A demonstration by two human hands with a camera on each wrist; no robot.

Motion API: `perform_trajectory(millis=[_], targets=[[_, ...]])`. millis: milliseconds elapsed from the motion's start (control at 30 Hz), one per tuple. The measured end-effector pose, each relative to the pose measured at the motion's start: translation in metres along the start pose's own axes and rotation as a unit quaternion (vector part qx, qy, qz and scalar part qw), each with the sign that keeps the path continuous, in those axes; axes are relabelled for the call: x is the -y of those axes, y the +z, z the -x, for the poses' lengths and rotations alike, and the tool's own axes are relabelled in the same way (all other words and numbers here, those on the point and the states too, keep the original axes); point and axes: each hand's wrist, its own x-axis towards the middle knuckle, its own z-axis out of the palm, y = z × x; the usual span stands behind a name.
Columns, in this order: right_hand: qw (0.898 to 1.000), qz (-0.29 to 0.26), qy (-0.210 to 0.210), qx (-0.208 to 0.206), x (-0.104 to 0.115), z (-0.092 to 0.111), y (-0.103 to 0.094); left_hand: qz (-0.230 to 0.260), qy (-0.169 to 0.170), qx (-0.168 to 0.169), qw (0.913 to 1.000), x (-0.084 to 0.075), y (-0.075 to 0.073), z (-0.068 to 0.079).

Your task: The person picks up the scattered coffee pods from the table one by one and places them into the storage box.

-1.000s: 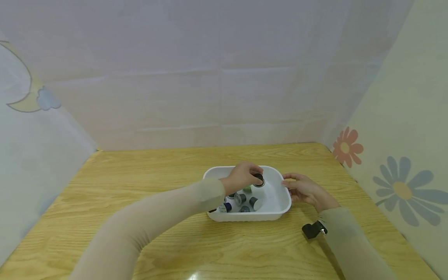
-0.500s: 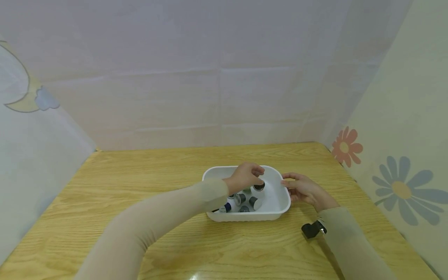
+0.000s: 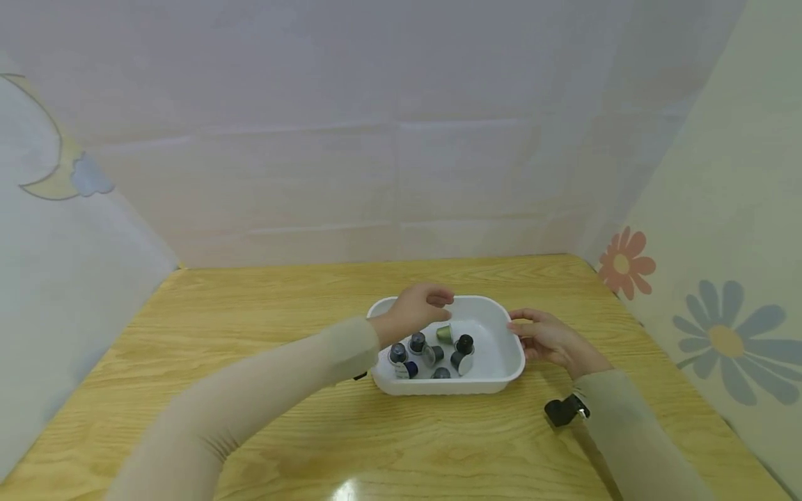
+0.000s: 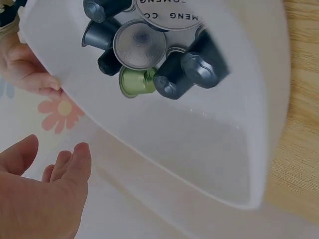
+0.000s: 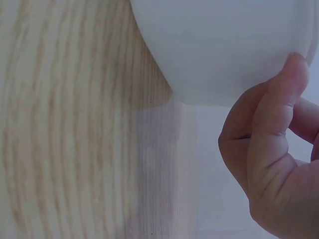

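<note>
A white plastic tray (image 3: 447, 388) stands on the table with several coffee capsules in it, most of them dark. A green capsule (image 3: 444, 335) lies near the middle, with a black capsule (image 3: 465, 343) beside it. My left hand (image 3: 416, 307) hovers over the tray's back left, fingers loosely bent and nothing in them. In the left wrist view its thumb and fingers are apart. At the tray's right end my right hand (image 3: 548, 339) holds the rim. The right wrist view has its thumb (image 5: 281, 99) against the tray's outer wall and its other fingers curled, partly hidden.
The wooden table (image 3: 282, 431) extends around the tray on all sides. A pale sheet (image 3: 301, 174) rises behind it, and a flower-printed sheet (image 3: 720, 243) bounds the right side. A small black device (image 3: 564, 410) sits at the right sleeve.
My left hand has let go of the black capsule, which now stands in the tray, and has drawn back to the left. The right hand stays at the rim.
</note>
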Motion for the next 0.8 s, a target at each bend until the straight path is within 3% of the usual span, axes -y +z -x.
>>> perform_trajectory(millis=[333,800], targets=[[1.0,0.0,0.002,-0.004,-0.003,-0.004,-0.007,0.016,0.017,-0.038,0.999,0.013,-0.026,0.026],[1.0,0.022,0.005,-0.01,-0.001,-0.004,-0.01,0.027,-0.007,-0.1,0.9946,0.044,-0.044,0.05]])
